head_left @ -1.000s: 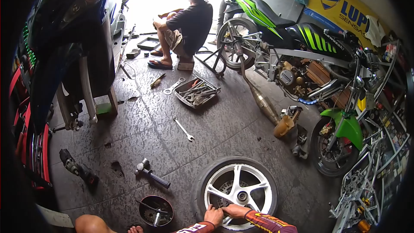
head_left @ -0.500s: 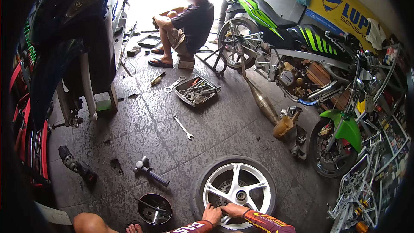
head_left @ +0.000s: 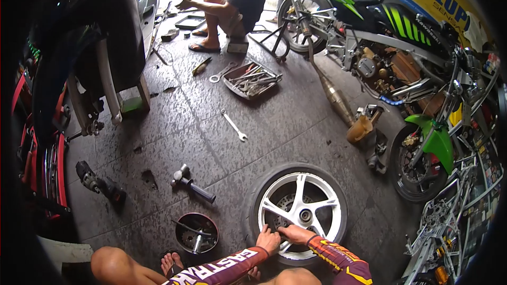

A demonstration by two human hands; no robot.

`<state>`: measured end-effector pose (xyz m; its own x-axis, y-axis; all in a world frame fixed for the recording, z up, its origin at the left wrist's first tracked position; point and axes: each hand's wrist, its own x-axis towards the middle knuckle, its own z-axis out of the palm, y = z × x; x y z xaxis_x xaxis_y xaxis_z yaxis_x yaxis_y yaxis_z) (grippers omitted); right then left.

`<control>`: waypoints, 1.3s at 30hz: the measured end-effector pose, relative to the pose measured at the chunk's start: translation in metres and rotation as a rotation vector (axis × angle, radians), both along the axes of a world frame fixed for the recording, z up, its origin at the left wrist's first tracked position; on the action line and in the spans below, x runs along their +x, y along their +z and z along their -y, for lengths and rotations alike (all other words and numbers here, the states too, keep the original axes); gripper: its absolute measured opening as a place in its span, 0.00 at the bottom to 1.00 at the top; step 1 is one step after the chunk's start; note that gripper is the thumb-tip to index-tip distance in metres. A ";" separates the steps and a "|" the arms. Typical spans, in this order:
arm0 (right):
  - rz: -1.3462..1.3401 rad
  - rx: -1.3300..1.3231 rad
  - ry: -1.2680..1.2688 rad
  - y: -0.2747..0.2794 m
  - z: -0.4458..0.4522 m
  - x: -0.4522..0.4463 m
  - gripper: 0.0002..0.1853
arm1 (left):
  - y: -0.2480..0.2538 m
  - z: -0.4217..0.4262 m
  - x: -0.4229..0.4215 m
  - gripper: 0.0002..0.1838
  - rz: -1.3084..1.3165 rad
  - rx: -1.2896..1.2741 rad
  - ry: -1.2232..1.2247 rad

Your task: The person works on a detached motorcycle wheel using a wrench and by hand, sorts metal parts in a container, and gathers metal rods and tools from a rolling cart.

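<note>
A white five-spoke wheel (head_left: 299,183) with a black tyre lies flat on the floor in front of me. Both hands are over its near side, between the spokes. My left hand (head_left: 269,239) is closed, fingers bent together at the rim's near left. Close beside it, my right hand (head_left: 294,234) is also closed, its fingertips by a spoke. What either hand grips is too small or hidden to make out. Left of the wheel stand a round bowl (head_left: 184,245) holding metal parts and a hammer-like tool with a dark handle (head_left: 202,191).
A power tool (head_left: 100,182) lies at the left, a wrench (head_left: 234,126) mid-floor. Beyond is a tool tray (head_left: 252,94). Another person (head_left: 244,8) sits at the back. A green motorcycle (head_left: 364,37) stands right, a dark scooter (head_left: 90,37) left, metal frames (head_left: 438,243) lower right.
The view has tilted down, so the floor objects appear higher. My hands remain at the wheel's near side, slightly further apart. The seated person's hands are now raised, holding something.
</note>
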<state>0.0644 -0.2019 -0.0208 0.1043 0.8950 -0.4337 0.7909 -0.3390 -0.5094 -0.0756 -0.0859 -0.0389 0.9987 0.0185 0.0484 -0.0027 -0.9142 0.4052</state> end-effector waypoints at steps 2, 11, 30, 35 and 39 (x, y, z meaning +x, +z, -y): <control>-0.014 -0.013 0.010 0.006 -0.002 0.000 0.16 | 0.001 -0.001 0.001 0.11 -0.032 -0.004 -0.020; 0.101 -0.033 0.169 0.017 -0.011 0.002 0.11 | -0.009 0.006 0.009 0.07 0.040 -0.056 0.139; 0.016 -0.040 -0.017 0.030 -0.017 -0.004 0.08 | -0.002 0.001 0.007 0.07 -0.009 -0.050 0.091; 0.025 -0.035 -0.036 0.034 -0.019 -0.005 0.10 | 0.007 -0.002 0.007 0.08 -0.059 -0.096 0.055; 0.000 -0.021 -0.048 0.033 -0.017 -0.005 0.11 | 0.004 -0.001 0.008 0.09 -0.076 -0.110 0.067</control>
<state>0.0596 -0.1853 0.0127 0.1467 0.8795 -0.4527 0.7734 -0.3873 -0.5019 -0.0673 -0.0851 -0.0347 0.9957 0.0867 -0.0331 0.0916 -0.8612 0.5000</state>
